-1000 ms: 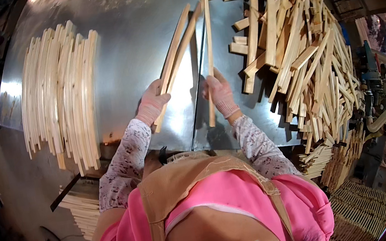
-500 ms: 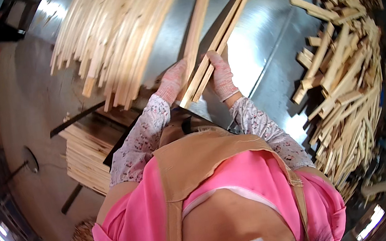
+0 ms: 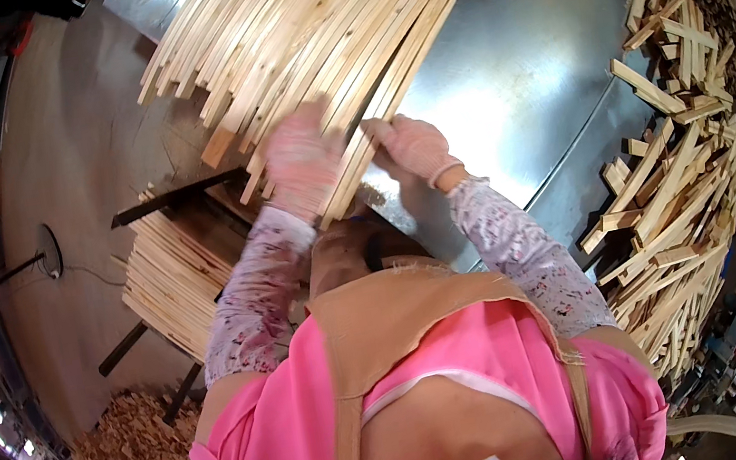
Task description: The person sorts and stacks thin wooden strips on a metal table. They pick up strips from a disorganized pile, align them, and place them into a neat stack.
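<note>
A row of long pale wooden strips lies side by side on a metal table. My left hand, in a pinkish knit glove, is over the near ends of the strips and smeared by motion, so its fingers are hard to make out. My right hand, in a matching glove, is closed at the right edge of the outermost wooden strips. Its fingertips touch them near their lower end. A narrow dark gap shows between these strips and the rest of the row.
A long heap of loose wooden offcuts lies along the right side. Below the table on the left, more strips are stacked by a dark metal bar. A pile of short wood pieces stands at lower left.
The strips between my hands have moved left against the row, and the single strip that lay apart is now among them. My left hand has shifted left onto the row.
</note>
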`<action>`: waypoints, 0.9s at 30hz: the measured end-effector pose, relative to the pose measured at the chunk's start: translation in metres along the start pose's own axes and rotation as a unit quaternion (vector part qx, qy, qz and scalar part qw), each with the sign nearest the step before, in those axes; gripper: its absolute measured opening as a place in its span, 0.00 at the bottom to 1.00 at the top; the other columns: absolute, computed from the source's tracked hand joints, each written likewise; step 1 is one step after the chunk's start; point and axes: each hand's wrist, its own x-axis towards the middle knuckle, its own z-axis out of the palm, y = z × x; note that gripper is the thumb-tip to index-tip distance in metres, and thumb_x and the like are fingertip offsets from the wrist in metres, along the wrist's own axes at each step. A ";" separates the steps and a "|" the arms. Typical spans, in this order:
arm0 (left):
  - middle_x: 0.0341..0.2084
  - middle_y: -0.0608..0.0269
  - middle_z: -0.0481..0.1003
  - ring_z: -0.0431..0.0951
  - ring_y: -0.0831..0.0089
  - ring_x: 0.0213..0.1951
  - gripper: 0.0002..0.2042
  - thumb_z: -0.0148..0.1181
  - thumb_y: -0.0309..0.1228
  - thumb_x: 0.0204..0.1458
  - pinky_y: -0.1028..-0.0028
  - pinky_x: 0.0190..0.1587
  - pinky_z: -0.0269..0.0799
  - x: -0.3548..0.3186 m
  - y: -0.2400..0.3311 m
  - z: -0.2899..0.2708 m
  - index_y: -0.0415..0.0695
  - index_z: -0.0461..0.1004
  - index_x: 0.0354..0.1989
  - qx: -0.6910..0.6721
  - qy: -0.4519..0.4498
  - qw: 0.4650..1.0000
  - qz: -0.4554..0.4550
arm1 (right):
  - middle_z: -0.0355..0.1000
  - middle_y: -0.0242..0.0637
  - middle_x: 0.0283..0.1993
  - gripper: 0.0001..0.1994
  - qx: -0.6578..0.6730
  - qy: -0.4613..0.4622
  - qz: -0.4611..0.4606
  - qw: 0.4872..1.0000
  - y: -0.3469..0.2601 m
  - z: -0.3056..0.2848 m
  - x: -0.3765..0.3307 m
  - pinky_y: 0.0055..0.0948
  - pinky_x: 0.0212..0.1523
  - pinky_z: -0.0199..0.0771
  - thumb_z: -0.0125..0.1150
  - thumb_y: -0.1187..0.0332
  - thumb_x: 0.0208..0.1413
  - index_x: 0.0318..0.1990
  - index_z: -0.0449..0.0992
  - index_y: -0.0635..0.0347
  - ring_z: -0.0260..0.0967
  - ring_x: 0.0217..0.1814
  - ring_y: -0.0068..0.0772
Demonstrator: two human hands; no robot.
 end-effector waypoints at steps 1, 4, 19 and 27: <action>0.64 0.52 0.76 0.73 0.58 0.67 0.34 0.61 0.47 0.62 0.62 0.70 0.67 0.019 -0.019 -0.010 0.44 0.67 0.74 -0.011 0.036 0.999 -0.028 | 0.76 0.51 0.48 0.21 0.009 -0.008 -0.001 1.000 -0.004 -0.004 0.010 0.43 0.49 0.84 0.55 0.55 0.70 0.69 0.70 0.32 0.81 0.48 0.58; 0.66 0.48 0.75 0.73 0.53 0.68 0.41 0.68 0.48 0.60 0.62 0.71 0.68 0.071 -0.077 -0.023 0.39 0.61 0.77 0.317 0.105 0.943 0.015 | 0.79 0.54 0.50 0.19 0.126 0.019 0.043 0.991 0.009 0.020 0.032 0.48 0.52 0.82 0.48 0.49 0.73 0.59 0.78 0.44 0.80 0.52 0.54; 0.69 0.44 0.69 0.67 0.44 0.71 0.35 0.63 0.39 0.64 0.54 0.73 0.64 0.042 -0.042 0.013 0.42 0.61 0.78 -0.120 0.009 0.993 -0.011 | 0.80 0.55 0.56 0.35 -0.020 0.480 0.584 0.654 0.232 -0.009 -0.355 0.51 0.63 0.74 0.70 0.52 0.57 0.67 0.73 0.66 0.75 0.60 0.59; 0.68 0.42 0.73 0.74 0.47 0.65 0.22 0.62 0.41 0.64 0.60 0.67 0.70 0.062 0.293 0.231 0.41 0.77 0.62 -0.155 -0.188 0.873 0.421 | 0.81 0.58 0.57 0.42 0.096 0.360 0.750 0.547 0.383 -0.059 -0.503 0.55 0.63 0.74 0.59 0.34 0.60 0.71 0.69 0.60 0.77 0.61 0.65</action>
